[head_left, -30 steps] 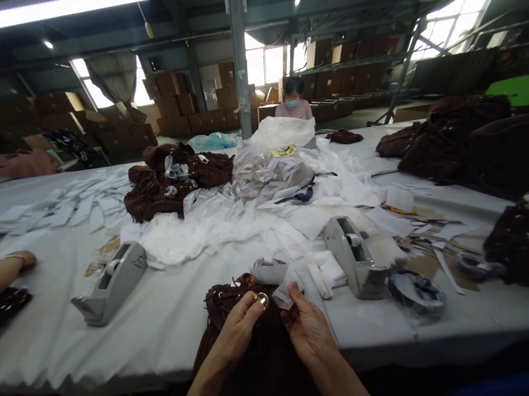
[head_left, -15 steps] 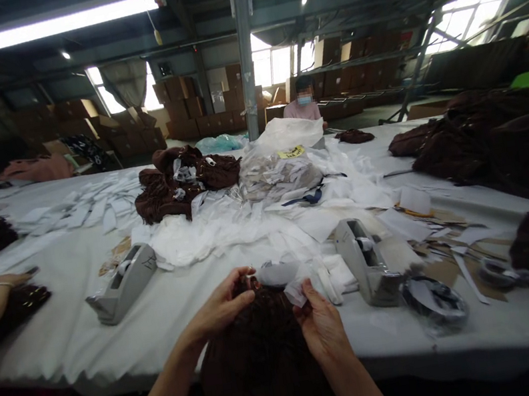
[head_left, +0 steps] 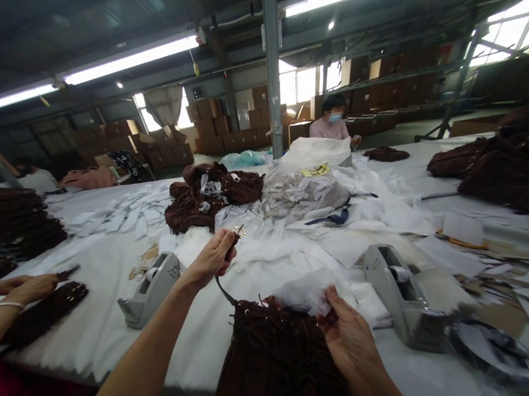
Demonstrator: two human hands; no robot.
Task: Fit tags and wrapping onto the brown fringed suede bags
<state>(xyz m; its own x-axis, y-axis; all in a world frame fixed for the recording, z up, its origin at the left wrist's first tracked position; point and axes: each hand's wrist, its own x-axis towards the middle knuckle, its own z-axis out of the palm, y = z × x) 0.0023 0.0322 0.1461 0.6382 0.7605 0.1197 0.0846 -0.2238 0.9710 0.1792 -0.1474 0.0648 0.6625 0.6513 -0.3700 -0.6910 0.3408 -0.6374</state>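
Observation:
A dark brown fringed bag (head_left: 277, 365) is at the table's near edge, in front of me. My left hand (head_left: 216, 257) is closed on the bag's strap (head_left: 225, 291) near its metal buckle (head_left: 238, 233), raised above and left of the bag. Between the thumb and fingers of my right hand (head_left: 347, 329) is a thin white translucent sheet (head_left: 305, 292), which lies over the bag's top right side. White sheets (head_left: 273, 250) are spread on the table behind the bag.
Grey tape dispensers stand left (head_left: 151, 290) and right (head_left: 403, 296). Tape rolls (head_left: 493, 352) and paper scraps lie at the right. Brown bags (head_left: 216, 196) and a plastic-wrapped pile (head_left: 304, 191) are farther back. At the left, a person's hands (head_left: 31, 289) work beside stacked bags (head_left: 12, 223).
My left hand has risen away from the bag's top, pulling the strap up and left. My right hand still pinches the white sheet. The view has shifted left and tilted up.

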